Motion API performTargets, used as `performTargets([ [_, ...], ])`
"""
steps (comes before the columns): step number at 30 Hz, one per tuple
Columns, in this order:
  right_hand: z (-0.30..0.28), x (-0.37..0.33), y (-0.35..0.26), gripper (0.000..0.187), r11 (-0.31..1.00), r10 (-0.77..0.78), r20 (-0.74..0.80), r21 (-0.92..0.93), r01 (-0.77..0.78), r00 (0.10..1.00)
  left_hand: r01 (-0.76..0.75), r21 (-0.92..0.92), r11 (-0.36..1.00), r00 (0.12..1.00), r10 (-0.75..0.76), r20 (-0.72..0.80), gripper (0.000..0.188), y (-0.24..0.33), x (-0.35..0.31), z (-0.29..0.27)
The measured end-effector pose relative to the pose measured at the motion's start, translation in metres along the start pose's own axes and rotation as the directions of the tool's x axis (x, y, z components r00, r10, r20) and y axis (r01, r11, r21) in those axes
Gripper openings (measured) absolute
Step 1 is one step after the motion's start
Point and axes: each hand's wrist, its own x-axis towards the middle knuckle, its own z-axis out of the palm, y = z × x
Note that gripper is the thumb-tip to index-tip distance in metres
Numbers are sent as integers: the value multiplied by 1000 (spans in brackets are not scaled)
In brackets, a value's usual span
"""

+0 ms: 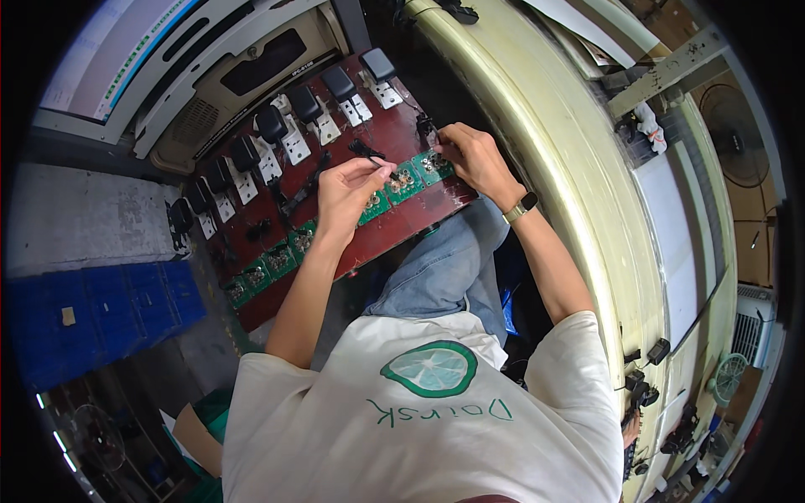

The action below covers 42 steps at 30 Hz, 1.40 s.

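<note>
My left hand [342, 194] pinches the end of a thin black cable [366, 151] between thumb and forefinger. That end is just over a small green circuit board [406, 184]; whether it touches is hidden by the fingers. My right hand [481, 161], a watch on its wrist, closes its fingertips on a black cable [426, 127] beside the rightmost circuit board [431, 170]. The boards form a row along the near edge of a dark red bench [386, 222]. Behind them stand several black power adapters [339, 85] on white metal plates [356, 111].
Behind the bench is a beige instrument [235, 101], with a lit screen [101, 59] at the upper left. A long cream-coloured conveyor [553, 168] curves along the right; black adapters [658, 350] lie on it. Blue bins [109, 310] stand at left.
</note>
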Motion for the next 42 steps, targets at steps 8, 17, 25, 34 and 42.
performTargets([
  [8, 6, -9, 2, 17, 999, 15, 24, -50, -14, 1000, -225, 439, 870, 965, 262, -23, 8, -44, 31, 11],
  [17, 9, -18, -5, 19, 998, -12, -4, -64, 11, 1000, -444, 768, 462, 818, 558, 137, 14, -49, 24, 18],
  [25, 35, 1, -105, 34, 996, 81, -224, 56, -70, 971, 114, 841, 529, 648, 603, -466, 30, 9, -85, -70],
  [34, 171, 88, -148, 30, 954, 28, 501, -273, 128, 865, 299, 904, 305, 913, 184, -364, 42, 9, -80, -120],
  [42, 94, 101, -143, 35, 925, 66, 550, -346, 155, 833, 182, 380, 907, 948, -59, -313, 38, 41, -106, -162],
])
